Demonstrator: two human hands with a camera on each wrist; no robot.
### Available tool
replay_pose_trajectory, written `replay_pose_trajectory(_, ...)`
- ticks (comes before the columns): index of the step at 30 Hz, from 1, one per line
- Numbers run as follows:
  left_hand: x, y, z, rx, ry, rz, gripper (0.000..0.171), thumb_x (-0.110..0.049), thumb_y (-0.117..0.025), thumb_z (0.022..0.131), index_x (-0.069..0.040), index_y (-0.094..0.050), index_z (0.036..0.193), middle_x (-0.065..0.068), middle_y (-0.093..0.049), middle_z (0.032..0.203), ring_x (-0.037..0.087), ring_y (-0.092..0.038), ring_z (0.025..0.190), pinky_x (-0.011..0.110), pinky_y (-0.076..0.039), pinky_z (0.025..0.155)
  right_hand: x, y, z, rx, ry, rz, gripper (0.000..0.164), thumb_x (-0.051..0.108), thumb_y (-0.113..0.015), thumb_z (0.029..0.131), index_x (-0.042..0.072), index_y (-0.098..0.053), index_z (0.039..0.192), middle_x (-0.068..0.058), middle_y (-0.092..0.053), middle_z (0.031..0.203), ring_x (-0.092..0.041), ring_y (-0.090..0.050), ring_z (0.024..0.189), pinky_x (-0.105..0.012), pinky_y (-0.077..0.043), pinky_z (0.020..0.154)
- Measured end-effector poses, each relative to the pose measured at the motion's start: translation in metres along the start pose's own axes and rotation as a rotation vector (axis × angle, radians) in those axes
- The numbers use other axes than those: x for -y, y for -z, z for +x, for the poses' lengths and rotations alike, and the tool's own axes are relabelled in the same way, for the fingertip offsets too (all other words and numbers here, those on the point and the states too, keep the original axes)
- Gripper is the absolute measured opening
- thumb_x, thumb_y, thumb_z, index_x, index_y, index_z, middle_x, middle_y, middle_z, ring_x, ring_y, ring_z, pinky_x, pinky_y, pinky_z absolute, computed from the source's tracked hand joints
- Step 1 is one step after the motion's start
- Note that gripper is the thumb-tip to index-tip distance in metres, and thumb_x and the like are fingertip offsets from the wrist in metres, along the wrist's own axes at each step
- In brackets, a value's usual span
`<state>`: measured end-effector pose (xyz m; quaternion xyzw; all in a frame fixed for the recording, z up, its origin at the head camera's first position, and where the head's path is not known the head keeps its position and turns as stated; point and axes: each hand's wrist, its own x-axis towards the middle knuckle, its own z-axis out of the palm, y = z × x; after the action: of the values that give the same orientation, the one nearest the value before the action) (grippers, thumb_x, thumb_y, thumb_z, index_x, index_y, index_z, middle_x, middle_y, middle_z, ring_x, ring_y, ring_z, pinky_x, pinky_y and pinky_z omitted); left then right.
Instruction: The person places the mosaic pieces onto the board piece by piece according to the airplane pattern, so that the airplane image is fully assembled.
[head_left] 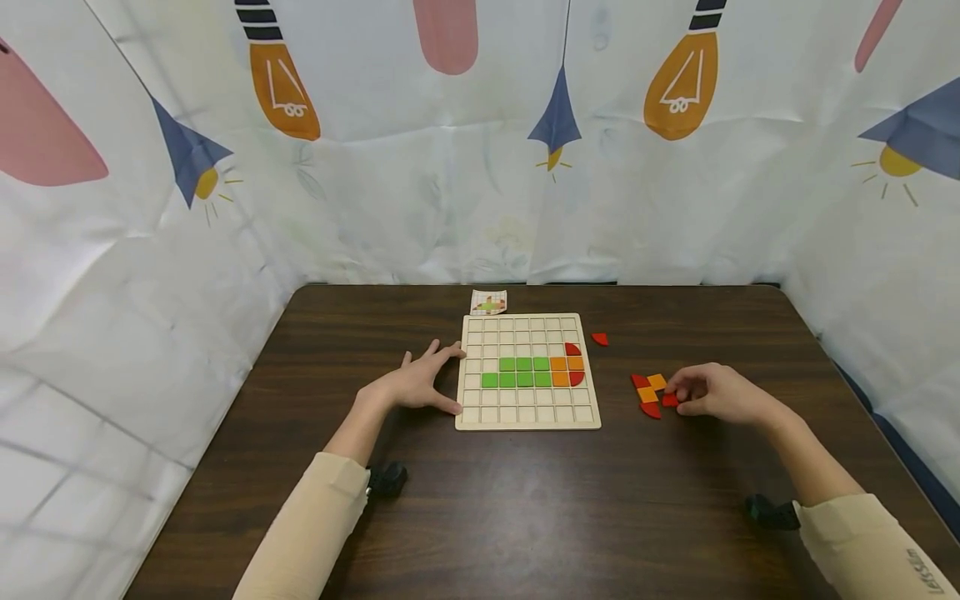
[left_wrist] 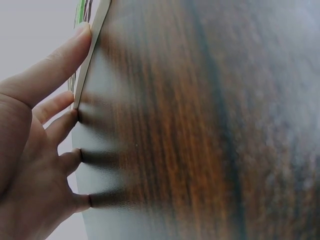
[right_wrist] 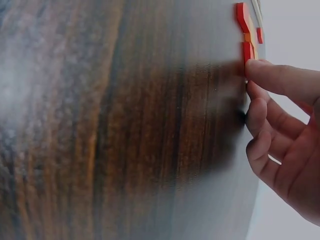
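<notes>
A cream wooden grid board (head_left: 525, 417) lies on the table, with green square tiles (head_left: 524, 379), orange square tiles (head_left: 559, 379) and red rounded tiles (head_left: 577, 379) set in its middle rows. My left hand (head_left: 411, 382) is spread at the board's left side, thumb and forefinger against the edge; the left wrist view shows the thumb (left_wrist: 77, 45) along the rim. To the right of the board, my right hand (head_left: 720, 393) pinches a red tile (head_left: 670, 401) with thumb and forefinger at a small cluster of loose tiles. Its other fingers are curled in.
In the cluster are orange squares (head_left: 647, 395) and red rounded pieces (head_left: 650, 410). One red piece (head_left: 599, 339) lies alone beside the board's upper right. A small pattern card (head_left: 489, 302) is behind the board. Printed curtains (head_left: 450, 208) hang beyond the dark wood table (head_left: 525, 517).
</notes>
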<state>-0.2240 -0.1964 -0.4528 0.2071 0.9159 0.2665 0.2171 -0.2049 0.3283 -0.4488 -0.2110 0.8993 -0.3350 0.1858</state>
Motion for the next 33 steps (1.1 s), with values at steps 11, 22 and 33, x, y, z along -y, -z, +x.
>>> replay_pose_trajectory(11,-0.0014,0.0009,-0.0018,0.0,0.002,-0.001,0.097,-0.041,-0.087,0.083,-0.015,-0.033,0.16,0.009,-0.01,0.171,0.034,0.004,0.156,0.07,0.007,0.115,0.0026,-0.0025,-0.0003,-0.018,-0.019,0.003,0.018,0.012,-0.08,0.09,0.008,-0.071,0.105,-0.001,-0.063,0.089,-0.016,-0.057,0.078,-0.029,-0.047,0.068)
replay_pose_trajectory(22,-0.002,0.0007,-0.0006,0.0,0.0,-0.001,0.098,-0.042,-0.087,0.084,-0.015,-0.032,0.16,0.008,-0.01,0.172,0.034,0.005,0.156,0.07,0.007,0.115,0.0023,-0.0043,-0.0013,-0.027,-0.021,0.006,0.02,0.013,-0.081,0.09,0.008,-0.07,0.106,-0.002,-0.061,0.089,-0.016,-0.056,0.077,-0.029,-0.047,0.067)
replay_pose_trajectory(33,-0.0024,0.0008,-0.0017,0.0,-0.003,-0.004,0.097,-0.041,-0.087,0.084,-0.014,-0.033,0.16,0.009,-0.01,0.171,0.035,0.004,0.156,0.071,0.007,0.115,0.0002,-0.0048,-0.0024,-0.034,-0.011,0.001,0.025,0.013,-0.082,0.089,0.007,-0.07,0.111,-0.001,-0.063,0.088,-0.014,-0.058,0.076,-0.028,-0.048,0.068)
